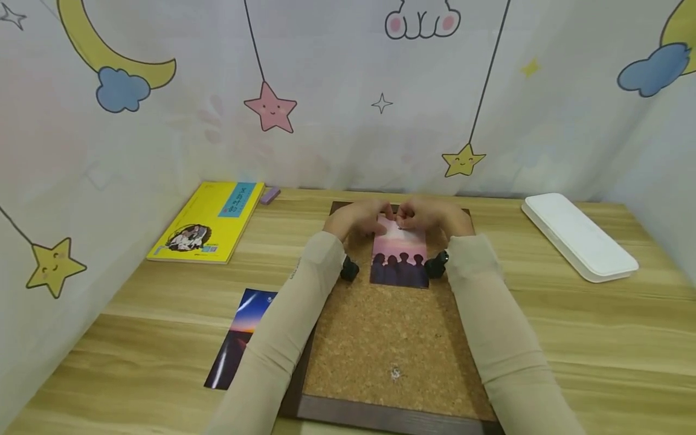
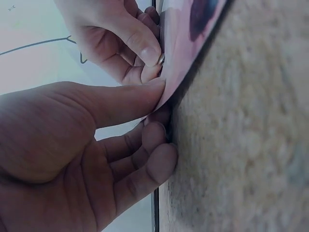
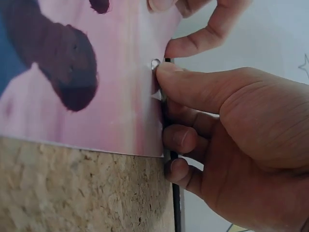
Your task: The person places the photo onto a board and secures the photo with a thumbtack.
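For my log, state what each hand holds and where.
Left hand: the photo by its top-left corner. Right hand: a small shiny object; held part unclear.

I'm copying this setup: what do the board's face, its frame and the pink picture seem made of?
Board's face: matt cork, from its speckled grain. Frame: perhaps wood, faint sheen on dark brown bars. Pink picture: probably smooth photo paper, curving thinly.
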`<state>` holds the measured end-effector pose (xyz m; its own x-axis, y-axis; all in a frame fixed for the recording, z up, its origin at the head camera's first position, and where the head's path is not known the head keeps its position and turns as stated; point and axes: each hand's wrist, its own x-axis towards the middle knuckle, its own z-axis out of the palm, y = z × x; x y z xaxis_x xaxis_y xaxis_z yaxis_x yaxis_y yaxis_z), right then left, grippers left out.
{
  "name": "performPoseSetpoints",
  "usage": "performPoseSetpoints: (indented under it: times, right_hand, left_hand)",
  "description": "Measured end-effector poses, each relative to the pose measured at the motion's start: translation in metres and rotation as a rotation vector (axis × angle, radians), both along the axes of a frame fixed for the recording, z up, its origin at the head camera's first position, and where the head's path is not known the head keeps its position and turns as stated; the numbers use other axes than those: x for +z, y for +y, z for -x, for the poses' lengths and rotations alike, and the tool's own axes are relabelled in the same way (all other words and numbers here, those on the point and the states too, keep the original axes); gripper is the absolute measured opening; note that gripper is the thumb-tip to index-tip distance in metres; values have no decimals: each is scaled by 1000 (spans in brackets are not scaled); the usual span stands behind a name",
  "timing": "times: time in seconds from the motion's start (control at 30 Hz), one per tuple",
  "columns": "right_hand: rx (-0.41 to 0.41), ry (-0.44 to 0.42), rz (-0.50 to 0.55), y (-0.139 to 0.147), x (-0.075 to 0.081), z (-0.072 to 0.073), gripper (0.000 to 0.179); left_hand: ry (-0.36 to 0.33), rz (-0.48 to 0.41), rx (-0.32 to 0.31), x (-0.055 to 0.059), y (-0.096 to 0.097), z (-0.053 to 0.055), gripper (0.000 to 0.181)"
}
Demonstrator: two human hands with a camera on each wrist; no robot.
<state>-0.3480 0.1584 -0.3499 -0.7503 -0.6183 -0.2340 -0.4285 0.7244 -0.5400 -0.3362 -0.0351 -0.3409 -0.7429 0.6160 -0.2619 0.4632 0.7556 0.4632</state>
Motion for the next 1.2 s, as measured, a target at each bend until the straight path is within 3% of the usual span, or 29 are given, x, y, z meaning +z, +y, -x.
performPoseSetpoints:
  times: [0.37, 0.63, 0.97, 1.2]
  right_hand:
    - [-106, -26, 23, -3, 6, 4, 5]
    - [-167, -81, 11, -4, 0, -3, 9]
    - [-172, -112, -44, 2, -2, -16, 7]
    - [-175, -97, -132, 8, 3, -23, 11]
  left_hand:
    - [-6, -10, 36, 9, 0, 1, 38]
    - [-18, 20, 65, 4, -1, -9, 41]
    - [-31, 62, 109, -6, -2, -20, 47]
    - [-41, 132, 120, -2, -3, -20, 49]
